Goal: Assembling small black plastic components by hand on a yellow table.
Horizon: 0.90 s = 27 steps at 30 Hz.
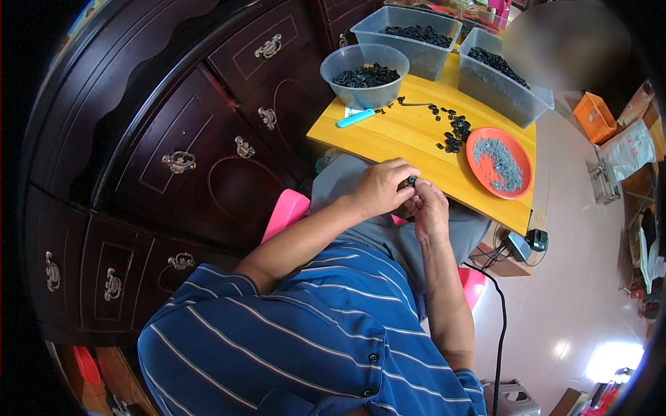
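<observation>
My left hand (378,187) and right hand (430,208) meet at the near edge of the yellow table (388,139). Both pinch one small black ring (412,181) between fingertips. I think it is very light, hard and a bit slippery, so I hold its rim tight. More black rings (454,132) lie loose by the orange plate (479,142) of little grey metal bits.

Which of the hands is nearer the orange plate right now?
The right hand. It sits at the table edge just below and left of the orange plate. The left hand is farther left; both hands pinch a small black part.
</observation>
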Available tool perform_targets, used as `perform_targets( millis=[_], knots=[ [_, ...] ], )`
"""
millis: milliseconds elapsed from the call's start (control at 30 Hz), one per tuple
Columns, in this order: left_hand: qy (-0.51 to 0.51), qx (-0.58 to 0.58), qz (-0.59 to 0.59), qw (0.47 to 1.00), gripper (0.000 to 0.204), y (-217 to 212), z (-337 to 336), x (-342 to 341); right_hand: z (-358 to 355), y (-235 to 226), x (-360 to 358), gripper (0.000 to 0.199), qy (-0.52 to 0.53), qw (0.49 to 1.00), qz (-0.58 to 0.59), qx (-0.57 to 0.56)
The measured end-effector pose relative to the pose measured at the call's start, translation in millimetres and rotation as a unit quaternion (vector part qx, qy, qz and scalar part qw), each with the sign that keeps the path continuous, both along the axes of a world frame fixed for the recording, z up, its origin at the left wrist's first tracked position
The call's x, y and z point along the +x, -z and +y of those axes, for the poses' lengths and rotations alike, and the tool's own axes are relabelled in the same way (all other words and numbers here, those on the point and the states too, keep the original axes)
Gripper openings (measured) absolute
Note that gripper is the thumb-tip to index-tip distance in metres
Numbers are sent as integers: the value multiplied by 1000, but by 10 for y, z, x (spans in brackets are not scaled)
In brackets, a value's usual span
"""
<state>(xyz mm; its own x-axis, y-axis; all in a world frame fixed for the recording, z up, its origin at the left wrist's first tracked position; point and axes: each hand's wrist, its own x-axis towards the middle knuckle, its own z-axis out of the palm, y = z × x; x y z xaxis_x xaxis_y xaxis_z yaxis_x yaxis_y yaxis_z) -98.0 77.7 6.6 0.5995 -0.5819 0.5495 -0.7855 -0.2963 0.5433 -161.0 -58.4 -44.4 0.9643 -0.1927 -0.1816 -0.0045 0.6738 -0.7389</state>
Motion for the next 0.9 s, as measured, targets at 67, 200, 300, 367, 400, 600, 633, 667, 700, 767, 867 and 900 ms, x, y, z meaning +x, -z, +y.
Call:
perform_targets(
  millis=[67,200,300,367,400,600,633,667,700,767,867,900],
  knots=[
    [0,11,-10,1000,27,16,-1,8,-4,14,4,12,9,1000,5,9],
    [-3,18,-22,1000,25,31,-1,28,19,-43,-16,10,31,999,44,-2],
    [-1,19,-38,999,23,58,-1,64,25,-57,-16,10,35,998,52,7],
    [8,24,-50,998,21,67,2,82,31,-78,-19,9,36,997,67,6],
    [8,24,-51,998,21,73,0,84,32,-77,-21,9,36,997,67,6],
    [26,12,-35,999,21,32,-34,89,-10,8,-4,9,38,998,56,10],
    [22,23,3,999,21,12,-35,71,-11,20,-4,9,44,997,56,6],
    [18,35,42,998,21,-11,-35,60,-9,22,-4,9,50,997,56,1],
    [19,35,41,998,21,-11,-37,66,-10,29,-1,9,51,997,55,1],
    [24,34,23,999,22,-4,-37,78,-6,37,3,10,61,997,49,-1],
    [29,41,-49,998,20,-9,-71,101,17,31,13,10,72,996,50,7],
    [29,41,-50,997,20,-1,-80,105,11,40,16,10,72,996,49,8]
  ],
)
